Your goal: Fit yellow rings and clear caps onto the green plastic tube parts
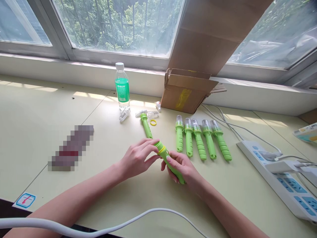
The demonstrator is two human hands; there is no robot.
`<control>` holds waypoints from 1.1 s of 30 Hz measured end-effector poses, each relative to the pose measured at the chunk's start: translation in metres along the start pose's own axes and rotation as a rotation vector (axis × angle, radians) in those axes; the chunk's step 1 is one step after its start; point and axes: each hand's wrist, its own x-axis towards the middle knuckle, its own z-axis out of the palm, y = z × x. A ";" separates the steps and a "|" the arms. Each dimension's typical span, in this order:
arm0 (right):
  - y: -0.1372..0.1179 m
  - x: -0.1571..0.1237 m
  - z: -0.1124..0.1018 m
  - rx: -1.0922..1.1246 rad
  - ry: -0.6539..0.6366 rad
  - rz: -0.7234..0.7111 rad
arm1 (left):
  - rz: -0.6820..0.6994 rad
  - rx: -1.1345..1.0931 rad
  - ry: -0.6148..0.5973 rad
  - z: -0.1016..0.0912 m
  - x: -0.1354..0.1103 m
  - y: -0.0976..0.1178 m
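Note:
My right hand (184,167) is wrapped round the body of a green ridged handle (178,174), whose threaded end points up and left. A yellow ring (162,150) sits round its neck, just below the threads. The fingers of my left hand (138,158) are closed around that neck, touching it beside the ring. Beyond them lies another green handle (146,125) with a bare threaded end. A loose yellow ring (153,122) rests beside it, near several clear plastic caps (151,114).
Several green handles with clear caps (196,138) lie in a row on the right. A water bottle (122,89) and a cardboard box (188,91) stand by the window. A white power strip (279,178) with cables is at right. A white cable (138,216) crosses the foreground.

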 end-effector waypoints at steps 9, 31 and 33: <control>0.003 0.001 -0.001 0.029 0.025 0.038 | 0.001 -0.008 -0.018 0.001 -0.002 -0.001; 0.004 0.002 -0.004 0.044 0.027 0.050 | -0.005 -0.056 -0.042 -0.001 -0.001 -0.002; 0.004 0.002 -0.004 0.053 0.025 0.049 | -0.001 -0.053 -0.040 0.000 -0.002 -0.003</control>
